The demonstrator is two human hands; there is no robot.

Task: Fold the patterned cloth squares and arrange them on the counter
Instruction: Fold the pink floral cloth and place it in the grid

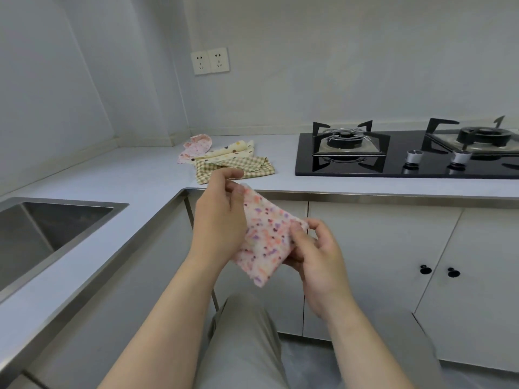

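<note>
Sink (56, 228) cut off at left edge. Other cloths (227, 161) lie loosely heaped on the worktop (134, 175), the check one partly hidden by the left hand (222, 217). Floral cloth (266, 234) is held in air, in front of the worktop edge: top corner pinched by left hand, right side pinched by right hand (317, 259), thumb on top, fingers hidden beneath. Hob (407, 153) cropped at right.

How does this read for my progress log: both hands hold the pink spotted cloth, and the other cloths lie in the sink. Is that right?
Not the sink: the head view shows the other cloths on the counter. The left hand and right hand do hold the pink spotted cloth.
</note>
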